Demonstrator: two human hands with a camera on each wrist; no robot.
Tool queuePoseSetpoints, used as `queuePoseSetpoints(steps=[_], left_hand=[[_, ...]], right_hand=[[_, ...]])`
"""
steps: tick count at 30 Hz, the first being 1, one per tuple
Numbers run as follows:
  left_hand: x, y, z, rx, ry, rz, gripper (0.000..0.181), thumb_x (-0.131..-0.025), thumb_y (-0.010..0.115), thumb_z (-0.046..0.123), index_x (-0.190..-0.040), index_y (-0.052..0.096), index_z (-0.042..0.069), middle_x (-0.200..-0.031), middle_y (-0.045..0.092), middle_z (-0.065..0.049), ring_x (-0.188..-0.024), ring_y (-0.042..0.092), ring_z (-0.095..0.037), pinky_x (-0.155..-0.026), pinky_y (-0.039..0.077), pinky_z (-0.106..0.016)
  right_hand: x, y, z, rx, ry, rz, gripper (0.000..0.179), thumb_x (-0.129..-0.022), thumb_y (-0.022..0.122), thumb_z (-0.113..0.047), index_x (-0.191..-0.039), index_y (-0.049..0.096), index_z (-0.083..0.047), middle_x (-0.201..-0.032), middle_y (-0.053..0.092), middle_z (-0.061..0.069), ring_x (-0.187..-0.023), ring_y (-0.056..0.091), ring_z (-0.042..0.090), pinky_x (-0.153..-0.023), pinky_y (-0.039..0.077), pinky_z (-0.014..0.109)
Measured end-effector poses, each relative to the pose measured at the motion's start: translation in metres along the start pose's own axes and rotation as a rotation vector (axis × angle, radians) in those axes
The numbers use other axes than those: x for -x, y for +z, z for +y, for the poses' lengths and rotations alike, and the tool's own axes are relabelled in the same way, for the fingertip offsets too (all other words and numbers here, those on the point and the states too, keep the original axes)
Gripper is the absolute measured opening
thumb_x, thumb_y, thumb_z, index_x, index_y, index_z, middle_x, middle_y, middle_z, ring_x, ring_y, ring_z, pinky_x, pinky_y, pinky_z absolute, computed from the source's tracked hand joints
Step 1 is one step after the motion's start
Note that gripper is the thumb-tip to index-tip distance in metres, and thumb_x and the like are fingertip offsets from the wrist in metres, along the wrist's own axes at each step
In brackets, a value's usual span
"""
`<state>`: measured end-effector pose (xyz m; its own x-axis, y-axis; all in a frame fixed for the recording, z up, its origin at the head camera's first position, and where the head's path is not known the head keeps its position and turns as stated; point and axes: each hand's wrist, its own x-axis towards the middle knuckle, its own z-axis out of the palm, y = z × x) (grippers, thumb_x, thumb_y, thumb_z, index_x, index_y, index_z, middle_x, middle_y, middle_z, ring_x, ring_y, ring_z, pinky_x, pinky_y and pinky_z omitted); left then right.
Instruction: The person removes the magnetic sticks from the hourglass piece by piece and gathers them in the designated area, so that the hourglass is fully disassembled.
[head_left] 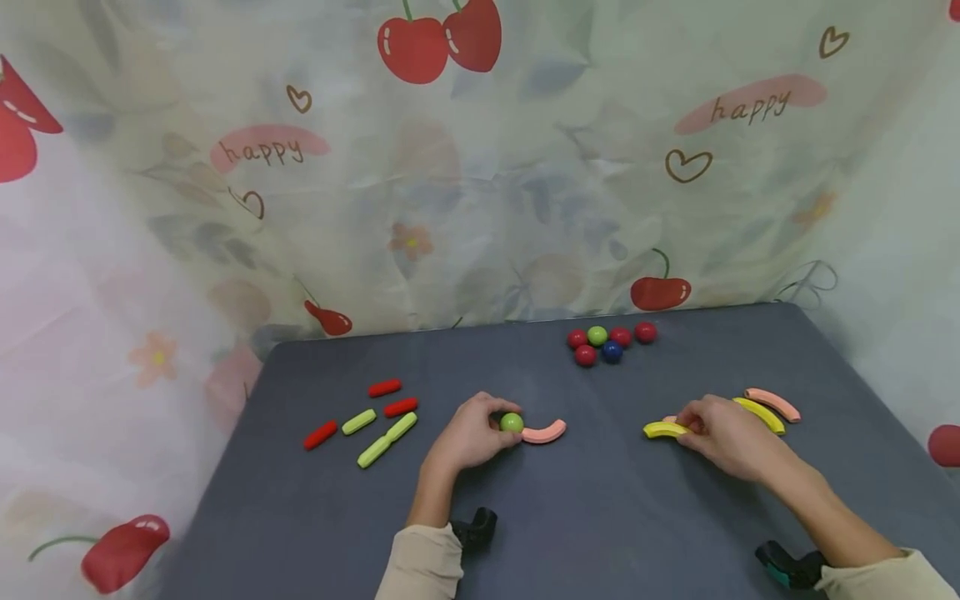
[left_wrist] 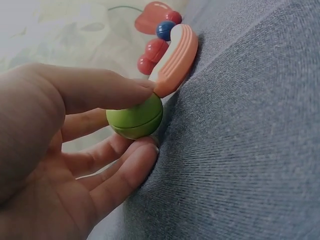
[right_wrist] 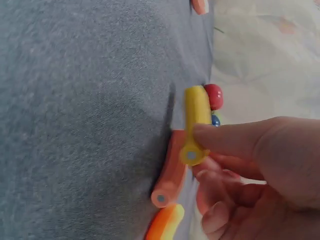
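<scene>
My left hand point(head_left: 471, 433) pinches a light-green ball point(left_wrist: 135, 117) between thumb and fingers, close to the dark cloth. One end of a pink curved piece point(head_left: 546, 432) meets the ball; its ribbed side shows in the left wrist view. On the right, my right hand point(head_left: 726, 433) grips a yellow curved piece point(head_left: 663, 429) with thumb and fingers. A silver disc marks the near end of that yellow piece point(right_wrist: 195, 125), which appears raised off the cloth. Beside it lies another pink curved piece point(right_wrist: 171, 167), mostly hidden by the hand in the head view.
Several red, green and blue balls point(head_left: 586, 356) cluster at the table's back. Short red rods point(head_left: 385, 387) and light-green rods point(head_left: 375, 451) lie to the left. Beyond my right hand are a yellow curved piece point(head_left: 761, 415) and a pink one point(head_left: 774, 403). A patterned curtain point(head_left: 480, 208) hangs behind.
</scene>
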<state>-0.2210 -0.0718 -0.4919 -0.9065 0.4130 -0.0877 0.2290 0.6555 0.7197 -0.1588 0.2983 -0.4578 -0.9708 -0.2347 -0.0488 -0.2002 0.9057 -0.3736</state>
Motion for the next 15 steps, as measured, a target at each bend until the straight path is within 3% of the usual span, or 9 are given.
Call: queuePoseSetpoints(steps=[3,6,11,15], left_hand=[[0.002,-0.001,-0.001,0.01,-0.004,-0.007,0.038,-0.09,0.078,0.026,-0.127,0.072,0.02,-0.109,0.063,-0.001,-0.086,0.054,-0.013,-0.078,0.049,-0.03],[0.003,0.0,-0.001,0.021,-0.001,-0.015,0.038,-0.091,0.078,0.024,-0.128,0.072,0.02,-0.108,0.063,-0.001,-0.086,0.055,-0.013,-0.078,0.049,-0.03],[0.004,-0.001,0.0,0.021,0.003,-0.015,0.04,-0.09,0.079,0.022,-0.129,0.072,0.021,-0.112,0.064,-0.001,-0.087,0.056,-0.012,-0.079,0.05,-0.031],[0.002,-0.001,0.0,0.016,0.019,-0.005,0.041,-0.089,0.08,0.021,-0.13,0.072,0.02,-0.114,0.066,0.0,-0.09,0.057,-0.012,-0.082,0.051,-0.031]], right_hand=[[0.0,0.001,-0.003,0.015,0.043,-0.055,0.013,-0.089,0.077,-0.016,-0.097,0.073,-0.005,-0.082,0.064,0.0,-0.069,0.053,0.011,-0.062,0.044,0.028],[0.001,0.004,-0.014,0.083,0.045,-0.03,0.015,-0.088,0.079,-0.017,-0.096,0.072,-0.006,-0.082,0.062,0.001,-0.068,0.051,0.012,-0.062,0.044,0.028],[-0.012,0.012,-0.054,0.103,-0.066,0.038,0.02,-0.086,0.082,-0.021,-0.098,0.071,-0.011,-0.09,0.061,0.002,-0.076,0.053,0.012,-0.068,0.051,0.032],[-0.035,0.032,-0.088,0.031,-0.204,0.009,0.03,-0.087,0.082,-0.026,-0.112,0.07,-0.014,-0.104,0.062,0.002,-0.091,0.053,0.015,-0.08,0.052,0.036]])
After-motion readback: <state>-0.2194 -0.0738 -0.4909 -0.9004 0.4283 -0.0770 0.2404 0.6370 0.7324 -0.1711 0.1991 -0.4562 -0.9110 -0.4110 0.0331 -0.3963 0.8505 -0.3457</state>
